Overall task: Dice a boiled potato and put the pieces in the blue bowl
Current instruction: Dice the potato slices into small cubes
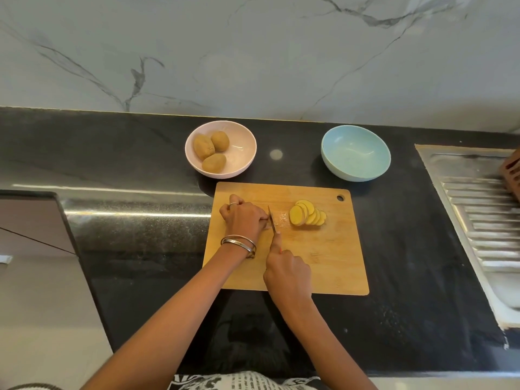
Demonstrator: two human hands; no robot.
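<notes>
Both hands are over the wooden cutting board (323,266), which lies flat on the dark table (140,226). The left hand (243,213) is curled down on the board's left side, fingers bunched right up against the knife blade; whatever it pins there is hidden under the fingers, so its grip reads as closed on something I cannot make out. Bangles (239,242) sit on that wrist and a ring on one finger.

The right hand (287,273) has a firm grip on the knife (272,220), fist wrapped round the handle, index finger stretched along the top, blade pointing away from the body and edge down at the board.

Just right of the blade lies a fanned row of yellow potato slices (306,215), overlapping one another, resting on the board, apart from both hands.

Behind the board, the blue bowl (356,153) stands on the table at the right, nothing visible inside it. To the left, a pink bowl (242,159) holds three whole brown potatoes (211,149). At the far right edge runs a steel sink drainboard (478,215). A marbled wall (253,52) rises behind.
</notes>
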